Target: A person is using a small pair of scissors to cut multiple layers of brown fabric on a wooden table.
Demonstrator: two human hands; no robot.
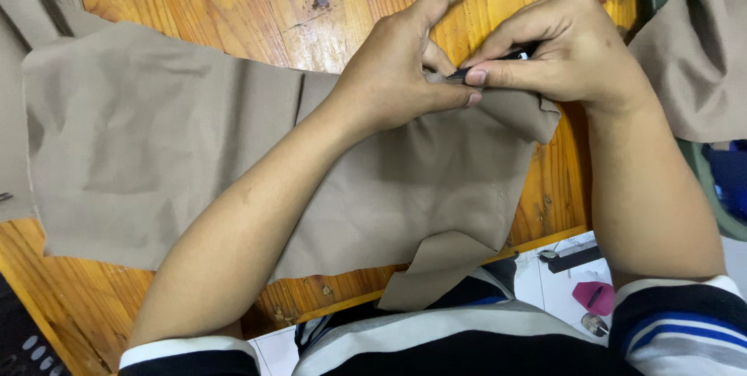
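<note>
1. No container shows in the head view; the work lies straight on a varnished wooden bench (327, 2).
2. One large piece of tan cloth (156, 142) is spread flat across the bench, reaching from the far left to just under both hands, with a small flap hanging over the near edge.
3. The left hand (397, 65) rests on the cloth's upper right part, thumb and middle fingers pinching a fold of the fabric while the forefinger points up and away, free of the cloth.
4. The right hand (560, 53) is curled tight around a slim dark tool (498, 61), held between thumb and forefinger; only a short stretch of it shows, so its kind cannot be told.
5. The tool's tip meets the pinched fold, right between the two hands, whose thumbs nearly touch.
6. A second piece of tan cloth (696, 57) lies at the right edge, well apart from the hands' work.
7. Count: two hands, one tool, two pieces of tan cloth in sight.
8. Below the bench edge, on the pale floor, lie a pink object (593, 296) and a dark bar-shaped object (573, 258).
9. Both sleeves are dark with white and blue stripes.
</note>
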